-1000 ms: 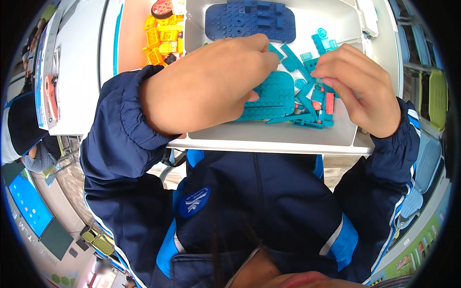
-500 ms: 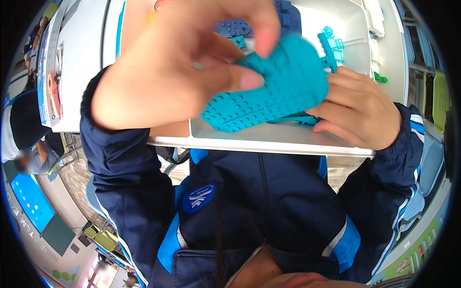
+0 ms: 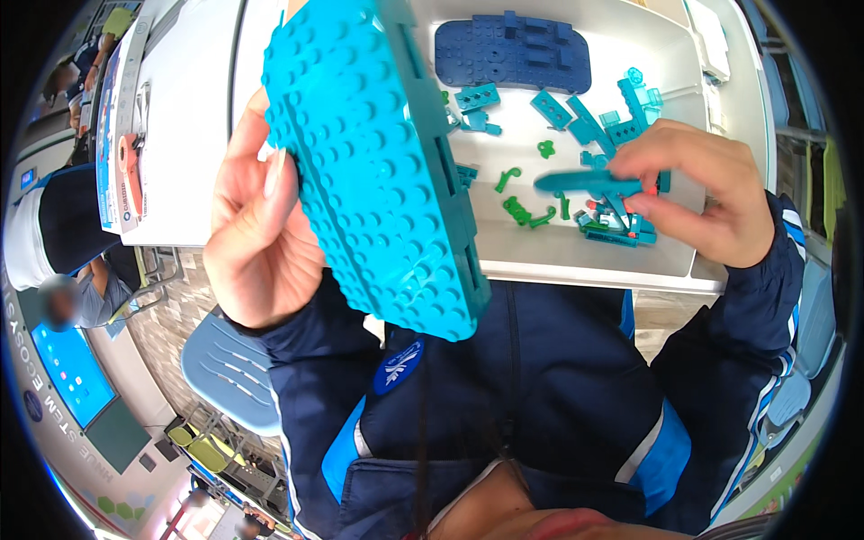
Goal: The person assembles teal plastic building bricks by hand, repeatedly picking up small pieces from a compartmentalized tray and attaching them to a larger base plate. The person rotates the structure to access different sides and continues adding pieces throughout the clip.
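My left hand holds a large turquoise studded baseplate lifted close to the camera, tilted on edge, hiding part of the tray behind it. My right hand pinches a long flat turquoise piece over the white tray. Under that hand lies a cluster of turquoise parts with orange-red bits. Small green curved pieces and loose turquoise bricks are scattered on the tray. A dark blue plate assembly lies at the tray's far side.
A white table extends left with a printed booklet on it. A seated person in dark clothing is at the far left. A blue chair stands below the table edge, and my dark blue jacket fills the lower view.
My left hand lifted the turquoise baseplate off the tray and brought it up close to the camera. My right hand rose from the pile holding a long turquoise piece.
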`<control>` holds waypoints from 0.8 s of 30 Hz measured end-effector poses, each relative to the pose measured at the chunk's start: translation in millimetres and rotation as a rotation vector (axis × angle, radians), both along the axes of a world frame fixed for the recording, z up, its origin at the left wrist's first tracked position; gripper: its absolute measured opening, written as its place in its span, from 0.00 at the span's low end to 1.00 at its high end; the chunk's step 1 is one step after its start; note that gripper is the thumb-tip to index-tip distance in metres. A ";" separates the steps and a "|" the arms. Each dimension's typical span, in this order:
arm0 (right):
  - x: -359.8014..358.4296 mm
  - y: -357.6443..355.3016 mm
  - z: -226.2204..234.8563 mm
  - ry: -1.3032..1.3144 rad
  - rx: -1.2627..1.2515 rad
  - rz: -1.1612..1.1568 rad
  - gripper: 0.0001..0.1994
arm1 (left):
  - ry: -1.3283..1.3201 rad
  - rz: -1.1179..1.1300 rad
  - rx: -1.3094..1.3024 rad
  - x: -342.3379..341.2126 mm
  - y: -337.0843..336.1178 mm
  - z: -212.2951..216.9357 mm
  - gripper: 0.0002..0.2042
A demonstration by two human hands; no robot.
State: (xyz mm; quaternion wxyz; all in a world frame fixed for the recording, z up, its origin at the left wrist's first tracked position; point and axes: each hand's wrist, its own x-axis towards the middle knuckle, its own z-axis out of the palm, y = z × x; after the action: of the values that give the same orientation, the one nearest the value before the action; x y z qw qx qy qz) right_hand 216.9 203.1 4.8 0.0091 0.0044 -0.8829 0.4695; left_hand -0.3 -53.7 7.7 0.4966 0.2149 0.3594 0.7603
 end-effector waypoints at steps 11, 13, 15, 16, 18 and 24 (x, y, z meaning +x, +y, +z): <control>-2.7 14.7 0.4 0.340 0.718 -0.363 0.11 | 0.064 0.393 0.203 25.8 -6.7 -18.2 0.23; -7.0 7.4 6.6 0.302 0.667 -0.375 0.12 | 0.112 0.566 0.154 24.6 0.7 -31.6 0.19; -6.3 5.9 0.3 0.227 0.539 -0.471 0.12 | 0.148 0.558 0.134 23.6 7.9 -28.7 0.18; -8.1 7.3 -7.5 0.250 0.505 -0.500 0.12 | 0.151 0.618 0.086 25.5 4.8 -27.9 0.18; -3.7 17.3 -11.3 0.274 0.504 -0.486 0.09 | 0.148 0.589 0.100 29.8 5.5 -32.2 0.18; -7.6 24.9 -16.8 0.416 0.640 -0.438 0.08 | 0.196 0.457 0.122 30.5 5.4 -26.3 0.18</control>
State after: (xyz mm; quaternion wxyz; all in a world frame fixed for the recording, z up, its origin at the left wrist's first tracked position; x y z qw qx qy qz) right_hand 209.3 228.0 -12.0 0.2841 -0.0857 -0.9434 0.1483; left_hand 30.1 -48.2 -18.6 0.2607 0.2302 0.3983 0.8487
